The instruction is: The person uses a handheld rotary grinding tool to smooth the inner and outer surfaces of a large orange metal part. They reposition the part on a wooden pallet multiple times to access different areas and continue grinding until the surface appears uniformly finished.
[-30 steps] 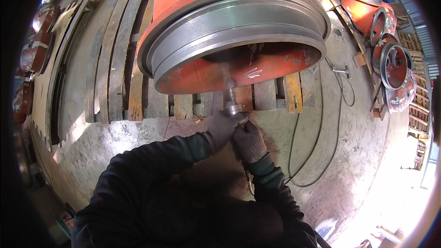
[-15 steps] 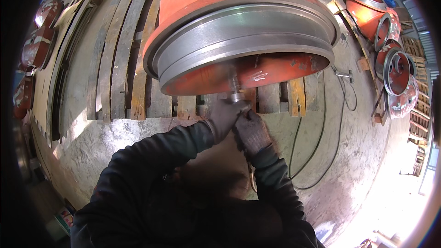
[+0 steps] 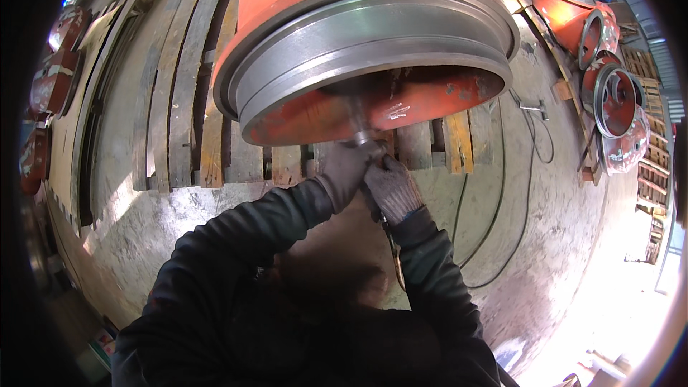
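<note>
A large orange-red casting with a machined grey rim [image 3: 373, 36] leans over the space in front of me, its mouth facing down and toward me. Both my hands, in grey knit gloves, are closed on a slim hand tool with a silvery nose [image 3: 364, 135]. My left hand [image 3: 345, 170] wraps it just below the nose. Close beside it, my right hand [image 3: 393, 188] grips the rear part, from which a hose [image 3: 398, 261] hangs by my right forearm. The tool's blurred front end reaches inside the casting's red opening; its tip is hidden in shadow.
Wooden pallet slats [image 3: 188, 86] lie under the casting. On the floor to the right run dark hoses [image 3: 494, 204], near a hammer-shaped tool [image 3: 534, 108]. More red castings [image 3: 613, 100] stand at the far right, others [image 3: 54, 86] at the left.
The casting and surroundings sit slightly higher and further left in view. The tool's front end has shifted a little left, with both hands still closed on it.
</note>
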The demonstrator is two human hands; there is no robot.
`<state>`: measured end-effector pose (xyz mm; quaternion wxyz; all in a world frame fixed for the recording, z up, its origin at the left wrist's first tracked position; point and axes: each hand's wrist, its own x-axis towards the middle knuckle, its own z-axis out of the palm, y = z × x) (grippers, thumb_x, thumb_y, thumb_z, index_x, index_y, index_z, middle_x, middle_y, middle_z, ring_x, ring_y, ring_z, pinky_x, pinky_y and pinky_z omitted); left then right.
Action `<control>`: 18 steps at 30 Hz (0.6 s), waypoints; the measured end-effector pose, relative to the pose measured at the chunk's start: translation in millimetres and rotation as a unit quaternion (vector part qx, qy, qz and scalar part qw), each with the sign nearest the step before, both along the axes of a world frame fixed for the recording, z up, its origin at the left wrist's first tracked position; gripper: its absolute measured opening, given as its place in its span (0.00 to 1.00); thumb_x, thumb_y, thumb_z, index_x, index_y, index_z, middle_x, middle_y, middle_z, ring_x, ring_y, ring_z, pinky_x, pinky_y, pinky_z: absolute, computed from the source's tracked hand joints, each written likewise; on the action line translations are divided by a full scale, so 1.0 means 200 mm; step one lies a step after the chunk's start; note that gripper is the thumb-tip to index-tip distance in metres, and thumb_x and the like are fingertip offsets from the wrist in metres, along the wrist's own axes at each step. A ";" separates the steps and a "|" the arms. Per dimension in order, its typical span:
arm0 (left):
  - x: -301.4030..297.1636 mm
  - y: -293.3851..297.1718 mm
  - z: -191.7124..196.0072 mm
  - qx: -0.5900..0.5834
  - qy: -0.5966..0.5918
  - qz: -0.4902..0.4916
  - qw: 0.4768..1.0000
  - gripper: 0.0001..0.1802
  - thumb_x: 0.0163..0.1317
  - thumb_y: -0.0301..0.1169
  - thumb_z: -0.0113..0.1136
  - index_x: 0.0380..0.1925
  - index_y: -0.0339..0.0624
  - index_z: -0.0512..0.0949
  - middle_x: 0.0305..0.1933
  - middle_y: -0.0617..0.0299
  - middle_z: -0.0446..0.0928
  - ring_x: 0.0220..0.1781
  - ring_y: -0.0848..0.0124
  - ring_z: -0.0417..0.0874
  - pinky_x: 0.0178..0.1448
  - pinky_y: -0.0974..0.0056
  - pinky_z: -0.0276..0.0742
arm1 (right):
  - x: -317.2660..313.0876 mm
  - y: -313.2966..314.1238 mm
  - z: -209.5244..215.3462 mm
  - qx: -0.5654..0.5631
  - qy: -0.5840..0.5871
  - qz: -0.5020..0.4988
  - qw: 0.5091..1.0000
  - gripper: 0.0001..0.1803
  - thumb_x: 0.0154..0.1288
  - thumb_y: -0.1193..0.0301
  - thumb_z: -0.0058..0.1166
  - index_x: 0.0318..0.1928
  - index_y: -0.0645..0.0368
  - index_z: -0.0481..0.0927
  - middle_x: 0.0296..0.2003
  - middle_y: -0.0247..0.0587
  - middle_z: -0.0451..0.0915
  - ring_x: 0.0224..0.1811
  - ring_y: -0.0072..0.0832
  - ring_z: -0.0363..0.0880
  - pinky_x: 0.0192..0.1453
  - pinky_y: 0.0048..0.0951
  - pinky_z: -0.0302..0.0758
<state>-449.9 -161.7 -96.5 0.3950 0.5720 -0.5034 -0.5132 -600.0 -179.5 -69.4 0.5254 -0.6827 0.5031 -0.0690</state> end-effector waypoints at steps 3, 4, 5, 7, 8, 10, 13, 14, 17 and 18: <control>-0.04 0.02 0.01 0.065 0.100 0.054 0.991 0.18 0.65 0.26 0.65 0.55 0.45 0.85 0.50 0.55 0.87 0.52 0.56 0.90 0.61 0.59 0.85 | -0.02 0.03 0.06 -0.048 -0.005 0.009 0.999 0.08 0.70 0.72 0.53 0.45 0.59 0.81 0.38 0.47 0.82 0.46 0.42 0.83 0.51 0.39 0.79; -0.05 0.02 0.01 0.152 0.142 0.070 0.976 0.18 0.65 0.26 0.65 0.55 0.45 0.85 0.50 0.55 0.87 0.52 0.56 0.90 0.61 0.59 0.85 | -0.02 0.05 0.09 0.020 -0.007 -0.061 0.998 0.07 0.72 0.71 0.53 0.44 0.59 0.81 0.34 0.45 0.82 0.41 0.40 0.84 0.45 0.37 0.80; -0.06 0.03 0.02 0.232 0.180 0.089 0.952 0.18 0.65 0.26 0.65 0.56 0.46 0.84 0.50 0.55 0.87 0.51 0.57 0.90 0.61 0.59 0.86 | -0.03 0.07 0.11 0.075 -0.018 -0.106 0.991 0.07 0.74 0.70 0.53 0.43 0.59 0.80 0.31 0.43 0.81 0.35 0.37 0.83 0.40 0.36 0.79; -0.10 0.07 0.05 0.255 0.244 0.107 0.929 0.14 0.68 0.28 0.65 0.53 0.43 0.85 0.47 0.57 0.87 0.48 0.61 0.89 0.57 0.59 0.86 | -0.04 0.12 0.14 0.166 -0.048 -0.179 0.969 0.08 0.76 0.67 0.54 0.42 0.59 0.79 0.25 0.38 0.78 0.25 0.32 0.80 0.29 0.32 0.75; -0.11 0.10 0.06 0.264 0.276 0.112 0.917 0.13 0.70 0.30 0.65 0.52 0.41 0.85 0.46 0.58 0.87 0.46 0.63 0.89 0.55 0.59 0.86 | -0.05 0.14 0.14 0.199 -0.084 -0.200 0.956 0.10 0.77 0.65 0.54 0.41 0.58 0.79 0.22 0.36 0.76 0.19 0.29 0.78 0.24 0.30 0.73; -0.11 0.15 0.10 0.162 0.207 0.050 0.964 0.12 0.72 0.31 0.65 0.52 0.38 0.84 0.44 0.59 0.86 0.43 0.67 0.87 0.50 0.60 0.85 | -0.06 0.19 0.14 0.174 -0.126 -0.213 0.953 0.11 0.77 0.64 0.55 0.40 0.58 0.78 0.21 0.33 0.75 0.16 0.24 0.74 0.19 0.29 0.68; -0.08 0.23 0.16 0.131 0.176 -0.020 0.975 0.13 0.74 0.30 0.63 0.52 0.34 0.84 0.42 0.58 0.85 0.40 0.67 0.86 0.47 0.61 0.85 | -0.12 0.24 0.15 0.108 -0.053 -0.166 0.979 0.15 0.74 0.62 0.57 0.42 0.63 0.80 0.27 0.42 0.81 0.30 0.31 0.82 0.34 0.33 0.76; -0.07 0.24 0.19 0.144 0.180 -0.015 0.973 0.13 0.74 0.29 0.63 0.53 0.34 0.83 0.42 0.58 0.85 0.41 0.66 0.87 0.47 0.61 0.85 | -0.15 0.26 0.16 0.099 -0.037 -0.162 0.981 0.16 0.74 0.62 0.58 0.43 0.65 0.81 0.29 0.46 0.83 0.35 0.33 0.85 0.39 0.35 0.79; -0.01 0.27 0.29 0.183 0.195 0.036 0.963 0.15 0.74 0.25 0.60 0.57 0.34 0.82 0.43 0.59 0.84 0.43 0.65 0.87 0.49 0.60 0.86 | -0.23 0.33 0.22 0.103 -0.063 -0.202 0.972 0.16 0.74 0.62 0.59 0.46 0.65 0.83 0.32 0.47 0.84 0.36 0.33 0.85 0.41 0.35 0.79; 0.03 0.25 0.32 0.118 0.124 0.055 0.984 0.15 0.74 0.26 0.60 0.57 0.34 0.82 0.43 0.57 0.85 0.43 0.62 0.88 0.50 0.59 0.86 | -0.26 0.35 0.24 0.107 -0.087 -0.224 0.965 0.14 0.74 0.62 0.60 0.45 0.63 0.82 0.30 0.44 0.83 0.32 0.30 0.82 0.37 0.34 0.76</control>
